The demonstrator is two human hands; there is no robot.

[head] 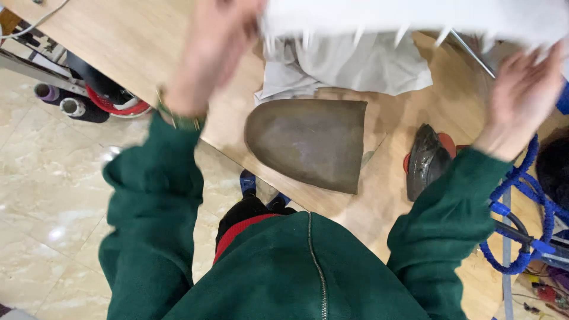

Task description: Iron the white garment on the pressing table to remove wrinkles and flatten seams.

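Both my hands are raised and hold a white cloth [415,15] stretched across the top of the view, blurred by motion. My left hand [216,47] grips its left end. My right hand [524,89] is at its right end, with fingers partly spread against the cloth. Below the cloth a second pale fabric [349,68] lies crumpled on the wooden table [136,35]. In front of me sits a rounded grey-brown pressing pad [311,142]. A dark iron [427,160] rests on a red stand to the right of the pad.
A coiled blue hose [521,195] hangs at the table's right edge beside a metal frame. Thread spools [74,106] and a red-rimmed object lie under the table at left. The floor is glossy beige tile [47,207]. My green sleeves fill the foreground.
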